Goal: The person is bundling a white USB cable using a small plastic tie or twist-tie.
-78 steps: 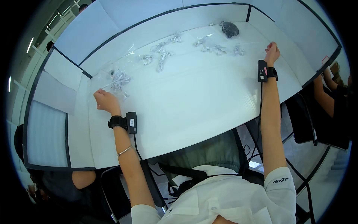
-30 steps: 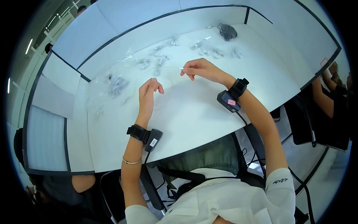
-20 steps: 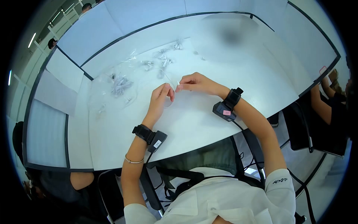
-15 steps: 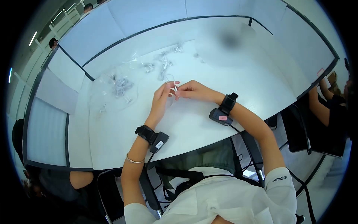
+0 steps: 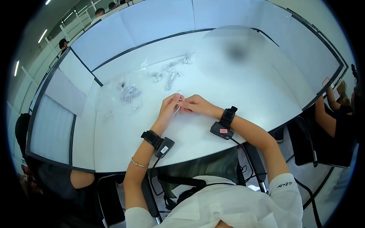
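Note:
A thin white cable is bent into a small loop between my two hands, over the middle of the table. My left hand pinches it from the left, fingers closed. From the right, my right hand grips the same cable between thumb and fingers, and its fingertips touch or nearly touch those of the left. A short stretch of cable shows below the fingers; the fingers hide the rest. Just beyond the hands lies a bagged cable bundle, with another small bundle to its left.
A clear plastic bag of cables lies at the left of the white table. Another small bundle sits farther back. Partition panels surround the table. Both wrists wear black strapped devices with cords. Another person's arm is at the right.
My hands have drawn closer together on the cable, and the loop above the fingers looks smaller. The view has tilted up slightly, so the table sits lower in it.

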Motion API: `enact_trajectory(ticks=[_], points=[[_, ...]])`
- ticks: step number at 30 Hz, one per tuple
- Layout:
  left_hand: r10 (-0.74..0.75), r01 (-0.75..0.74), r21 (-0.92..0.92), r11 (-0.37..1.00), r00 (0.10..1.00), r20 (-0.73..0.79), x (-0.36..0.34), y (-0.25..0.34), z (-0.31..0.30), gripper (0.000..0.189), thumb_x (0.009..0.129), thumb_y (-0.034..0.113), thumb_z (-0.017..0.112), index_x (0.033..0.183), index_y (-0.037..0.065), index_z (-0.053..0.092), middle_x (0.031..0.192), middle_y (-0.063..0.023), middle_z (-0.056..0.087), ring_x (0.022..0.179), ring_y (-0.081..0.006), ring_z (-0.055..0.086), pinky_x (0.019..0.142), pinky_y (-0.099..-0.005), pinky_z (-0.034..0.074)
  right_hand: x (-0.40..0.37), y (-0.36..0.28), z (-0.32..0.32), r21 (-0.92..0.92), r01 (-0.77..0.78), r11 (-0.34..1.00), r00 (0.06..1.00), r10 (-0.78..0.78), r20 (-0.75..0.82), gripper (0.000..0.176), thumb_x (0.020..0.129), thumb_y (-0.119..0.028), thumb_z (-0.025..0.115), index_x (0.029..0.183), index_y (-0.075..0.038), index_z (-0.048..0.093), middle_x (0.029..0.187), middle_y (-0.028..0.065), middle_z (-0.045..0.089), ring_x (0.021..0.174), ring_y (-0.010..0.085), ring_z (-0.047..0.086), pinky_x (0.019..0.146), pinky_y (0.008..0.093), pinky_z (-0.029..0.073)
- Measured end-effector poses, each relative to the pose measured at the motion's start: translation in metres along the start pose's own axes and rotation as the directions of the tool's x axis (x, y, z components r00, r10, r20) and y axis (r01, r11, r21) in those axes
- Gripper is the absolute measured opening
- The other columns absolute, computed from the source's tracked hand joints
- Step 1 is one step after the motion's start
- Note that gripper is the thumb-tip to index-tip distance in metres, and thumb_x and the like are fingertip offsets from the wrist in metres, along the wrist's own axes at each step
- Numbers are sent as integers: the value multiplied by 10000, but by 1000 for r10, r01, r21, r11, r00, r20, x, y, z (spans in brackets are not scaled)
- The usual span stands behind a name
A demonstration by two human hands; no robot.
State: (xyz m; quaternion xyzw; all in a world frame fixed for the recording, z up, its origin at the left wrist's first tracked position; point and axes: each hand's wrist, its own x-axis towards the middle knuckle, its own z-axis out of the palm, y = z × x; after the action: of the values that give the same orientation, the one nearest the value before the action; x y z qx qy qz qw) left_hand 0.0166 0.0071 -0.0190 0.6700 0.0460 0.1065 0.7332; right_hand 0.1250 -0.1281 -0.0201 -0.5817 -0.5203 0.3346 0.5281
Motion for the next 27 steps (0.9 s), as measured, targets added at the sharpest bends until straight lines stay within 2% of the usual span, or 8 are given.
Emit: enact_trajectory(ticks=[2,7,10,16,19,20,24,27], points=[[-23,25,24,999,997,-73,-3,1,2,333,972,320,391,795,66,515,723,-10,521,608,-89,477,608,-221,382,-1,-3,-2,5,-29,1000,997,29,78,413,918,-362,497,710,-44,659,593,-15,501,566,54,422,503,220,329],[-155,149,-73,986,984,-92,-9,-2,-8,305,971,288,391,764,84,486,629,32,413,550,-37,375,504,-198,299,0,1,-4,95,-28,995,999,30,-19,245,915,-296,524,871,-57,562,673,-26,516,595,40,428,538,197,343],[-88,108,115,987,982,-168,-8,2,2,290,965,264,397,766,75,490,616,51,377,530,-29,330,482,-191,264,-1,-1,-4,153,41,987,998,-35,-44,180,906,-236,557,928,-61,525,757,-32,538,642,33,443,546,193,351],[-52,57,147,988,998,-33,-6,-8,-4,275,946,260,432,838,37,552,612,64,363,511,-35,328,465,-195,245,3,4,-1,108,173,979,973,-153,-171,150,906,-196,552,890,-48,532,722,-9,537,627,35,454,549,187,368],[-140,140,60,988,990,-3,-10,0,1,290,945,269,433,864,25,566,605,63,355,511,-40,332,465,-195,246,3,3,-7,157,113,981,958,-66,-279,144,906,-182,548,879,-40,537,709,2,539,604,44,466,537,185,376],[-138,136,85,987,990,13,-10,-1,3,296,950,275,419,853,29,552,605,60,356,509,-43,334,464,-195,245,6,8,-7,164,197,967,937,-136,-321,137,903,-171,549,887,-35,544,694,2,544,576,47,468,517,187,377],[-113,104,67,992,985,131,-10,0,5,302,961,294,394,830,51,517,628,39,390,541,-52,363,493,-194,270,4,2,-9,152,144,978,956,-97,-277,155,903,-183,559,882,-29,561,682,5,558,565,52,472,520,190,381],[-105,94,148,985,992,68,-12,0,10,319,967,310,387,818,57,510,657,21,438,587,-61,405,541,-199,312,6,7,-8,170,146,975,959,-98,-265,155,901,-180,563,885,-25,569,682,12,564,565,56,474,521,193,384]])
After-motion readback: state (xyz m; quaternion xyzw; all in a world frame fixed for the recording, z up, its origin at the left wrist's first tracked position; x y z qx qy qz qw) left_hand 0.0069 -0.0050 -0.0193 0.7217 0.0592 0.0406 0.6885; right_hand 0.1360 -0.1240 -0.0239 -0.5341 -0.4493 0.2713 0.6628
